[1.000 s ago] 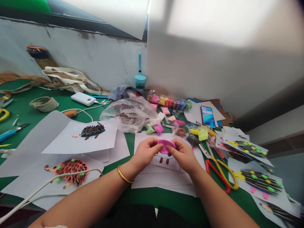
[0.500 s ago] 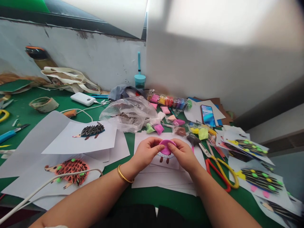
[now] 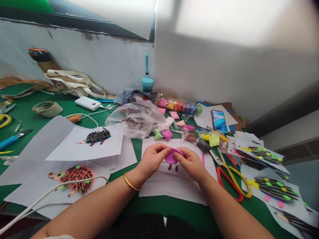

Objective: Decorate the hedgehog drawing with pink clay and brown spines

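Observation:
A flat, roundish piece of purple clay (image 3: 172,156) is held between both hands. My left hand (image 3: 155,160) pinches its left edge with thumb and fingers. On the right edge, my right hand (image 3: 189,162) grips it the same way, thumb on top. Beneath the clay lies a white sheet (image 3: 161,186) on a stack of paper, with a drawn body outline partly hidden by the hands and two small brown legs (image 3: 173,168) showing. A thin pink strip (image 3: 203,160) lies on the paper right of my right hand.
Red-handled scissors (image 3: 229,186) and yellow-handled scissors (image 3: 239,181) lie at the right. Behind the hands are clay packets (image 3: 166,134) and a plastic bag (image 3: 134,119). Hedgehog pictures (image 3: 97,136) lie left, others (image 3: 276,189) right. A white cable (image 3: 50,192) crosses the left side.
The purple clay has tilted and shifted slightly left between the fingers, its outline less round. Both hands still hold it. The whole view has moved very slightly.

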`<state>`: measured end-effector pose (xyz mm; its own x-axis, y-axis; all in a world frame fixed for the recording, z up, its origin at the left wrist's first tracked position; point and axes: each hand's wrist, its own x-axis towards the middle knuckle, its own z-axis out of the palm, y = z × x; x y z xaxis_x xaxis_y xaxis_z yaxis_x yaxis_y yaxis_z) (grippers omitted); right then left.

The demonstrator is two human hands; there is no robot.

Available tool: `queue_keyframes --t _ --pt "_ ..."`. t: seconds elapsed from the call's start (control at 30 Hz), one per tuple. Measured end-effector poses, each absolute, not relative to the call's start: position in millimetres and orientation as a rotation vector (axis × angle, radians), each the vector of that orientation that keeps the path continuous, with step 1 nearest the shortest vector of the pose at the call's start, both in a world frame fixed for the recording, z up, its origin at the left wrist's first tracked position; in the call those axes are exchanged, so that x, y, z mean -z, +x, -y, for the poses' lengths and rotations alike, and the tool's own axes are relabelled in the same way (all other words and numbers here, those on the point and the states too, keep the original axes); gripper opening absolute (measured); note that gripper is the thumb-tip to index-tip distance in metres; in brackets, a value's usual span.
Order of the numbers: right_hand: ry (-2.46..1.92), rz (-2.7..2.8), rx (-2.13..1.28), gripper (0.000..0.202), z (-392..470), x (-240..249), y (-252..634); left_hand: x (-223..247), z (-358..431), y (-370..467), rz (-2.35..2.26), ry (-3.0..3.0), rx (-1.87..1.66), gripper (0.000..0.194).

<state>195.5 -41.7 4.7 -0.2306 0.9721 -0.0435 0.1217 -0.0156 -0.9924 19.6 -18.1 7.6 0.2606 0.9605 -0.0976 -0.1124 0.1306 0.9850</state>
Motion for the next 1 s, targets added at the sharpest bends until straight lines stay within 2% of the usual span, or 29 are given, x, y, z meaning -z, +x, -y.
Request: queue_keyframes --t 0.23,0.37,0.5,0.63,0.73,1.0 --pt "-1.297 1.562 -1.254 0.031 42.1 -7.7 195.4 -6.7 19.7 19.6 -0.925 1.167 -0.967 0.046" --pt "-1.294 1.590 -1.286 0.025 42.6 -4.1 193.4 -7.1 19.3 18.5 -0.992 1.254 -0.966 0.029" --pt "-1.248 1.499 -1.373 0.030 41.8 -3.8 192.9 -9.4 18.7 17.0 -1.025 1.334 -1.009 0.028" --pt "-1.306 1.581 -1.279 0.027 42.9 -7.6 192.1 -11.9 20.8 17.2 -1.009 1.475 -1.052 0.032" --pt "-1.309 1.718 -1.191 0.021 44.5 -9.3 190.5 -12.6 22.8 17.9 -0.998 1.588 -1.037 0.016" --pt "-1.281 1.592 -1.133 0.021 42.7 -8.0 192.4 -5.8 22.0 17.9 -0.996 1.351 -1.036 0.037"
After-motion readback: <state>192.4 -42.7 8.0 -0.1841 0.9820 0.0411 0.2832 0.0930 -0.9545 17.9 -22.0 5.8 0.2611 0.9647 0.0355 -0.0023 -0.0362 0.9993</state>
